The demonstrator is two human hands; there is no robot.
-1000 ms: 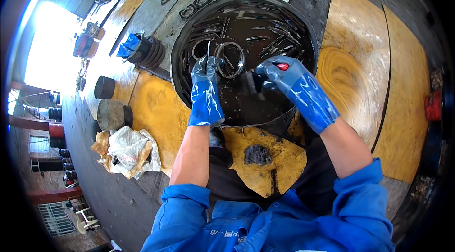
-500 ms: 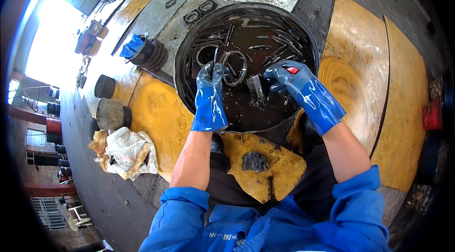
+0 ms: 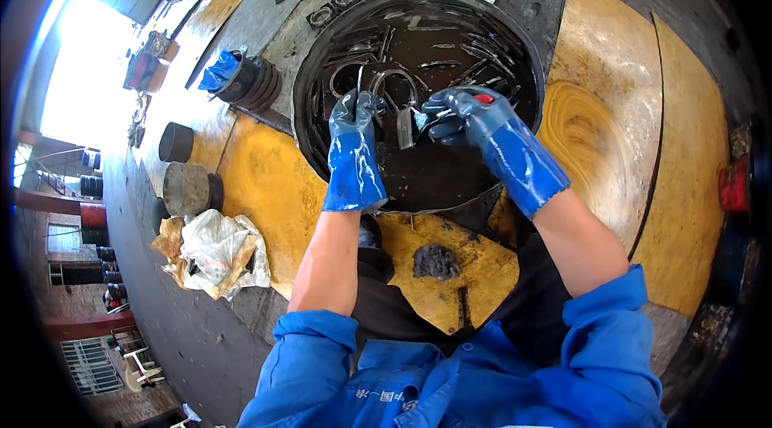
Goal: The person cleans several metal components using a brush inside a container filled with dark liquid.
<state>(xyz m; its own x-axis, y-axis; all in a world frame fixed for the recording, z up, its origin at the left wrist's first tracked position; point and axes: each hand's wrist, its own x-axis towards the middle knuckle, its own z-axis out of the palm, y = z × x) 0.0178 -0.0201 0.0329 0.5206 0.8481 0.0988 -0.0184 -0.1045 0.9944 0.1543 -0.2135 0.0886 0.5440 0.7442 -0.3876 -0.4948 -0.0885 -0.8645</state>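
Observation:
Both my hands wear blue-and-grey rubber gloves wet with dark liquid, over a large round black pan (image 3: pixel 299 98). My left hand (image 3: pixel 354 150) is closed, pinching a thin narrow strip (image 3: pixel 359 78) that stands up from its fingertips. Closed around a brush is my right hand (image 3: pixel 486 126); a red handle end (image 3: pixel 483 98) shows at the top of the glove. The flat brush head (image 3: pixel 404 129) points down-left, close to the left fingers. Two metal rings, one of them (image 3: pixel 414 90) beside the left fingers, sit in the pan; I cannot tell if either is touched.
Several dark strips (image 3: pixel 486 54) lie in the pan's liquid. To the left stand a black bucket (image 3: pixel 257 90) with blue material and a grey can (image 3: pixel 186 189). A white-and-brown bag (image 3: pixel 221 251) lies nearer. A dark wad (image 3: pixel 435 261) rests on yellow board between my legs.
My right hand has moved left and slightly up, bringing the brush head close to my left hand. The left hand keeps its pinch on the strip. The view has shifted slightly.

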